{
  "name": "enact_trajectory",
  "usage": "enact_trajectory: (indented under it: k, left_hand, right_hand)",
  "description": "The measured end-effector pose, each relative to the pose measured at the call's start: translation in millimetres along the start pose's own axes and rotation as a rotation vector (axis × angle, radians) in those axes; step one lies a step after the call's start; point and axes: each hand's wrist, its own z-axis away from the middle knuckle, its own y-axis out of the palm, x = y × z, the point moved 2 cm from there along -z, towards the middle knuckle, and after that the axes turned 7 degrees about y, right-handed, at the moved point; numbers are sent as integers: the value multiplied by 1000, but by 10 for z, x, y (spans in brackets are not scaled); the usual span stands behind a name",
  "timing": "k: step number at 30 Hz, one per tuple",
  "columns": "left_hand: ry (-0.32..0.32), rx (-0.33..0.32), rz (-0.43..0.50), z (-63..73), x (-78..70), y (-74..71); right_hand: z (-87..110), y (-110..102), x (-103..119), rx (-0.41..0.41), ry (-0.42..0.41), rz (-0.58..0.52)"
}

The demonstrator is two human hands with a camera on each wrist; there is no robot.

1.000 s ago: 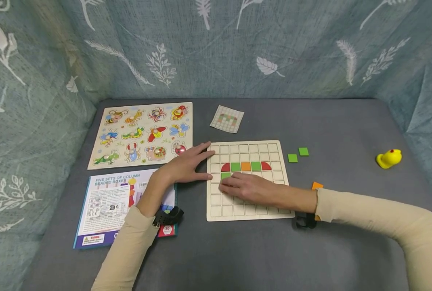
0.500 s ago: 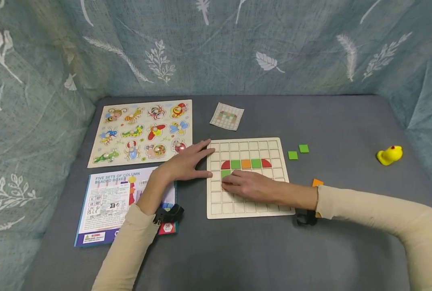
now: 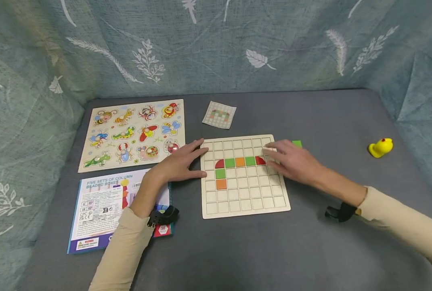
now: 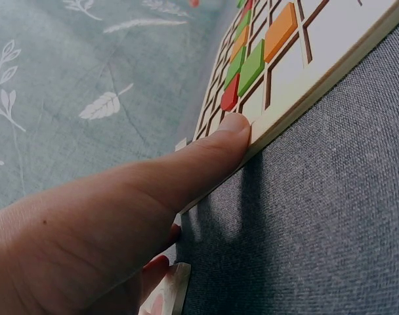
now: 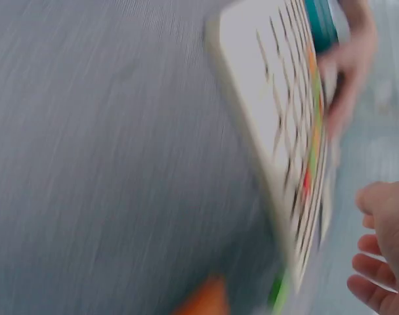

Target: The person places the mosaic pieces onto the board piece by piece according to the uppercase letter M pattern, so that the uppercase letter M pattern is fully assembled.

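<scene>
My left hand [image 3: 181,163] rests at the left edge of a wooden grid board [image 3: 245,204], fingers spread. Its thumb touches the edge, as the left wrist view [image 4: 206,157] also shows. On the board, a row runs from a red quarter-round tile [image 3: 220,164] through green, orange and green to another red tile [image 3: 260,161]. Below the left red one sit a green tile [image 3: 220,173] and an orange tile [image 3: 221,184]. My right hand [image 3: 292,161], holding nothing, hovers over the board's right edge, fingers relaxed. A loose green tile [image 3: 296,144] peeks out behind it.
A small pattern card [image 3: 219,115] lies behind the board. To the left are an insect peg puzzle [image 3: 136,135] and a printed box [image 3: 103,210]. A yellow toy duck [image 3: 380,148] stands at the far right. The right wrist view shows a blurred loose orange tile [image 5: 209,298].
My right hand has left the lower orange tile, now uncovered on the board, and moved right and back toward the loose green tiles. The left hand stays at the board's edge.
</scene>
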Motion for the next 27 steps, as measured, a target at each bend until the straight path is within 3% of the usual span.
enact_trajectory:
  k: [5,9,27]
  left_hand:
    - [-10,1,7,7,3,3]
    - [-11,3,12,11,-2,8]
    - [-18,3,9,13,-4,-4]
  right_hand:
    - [213,-175,-539,47,243,-55]
    - [334,-220,-726,104,334,-97]
    - [416,-220,-766,138,344,-127]
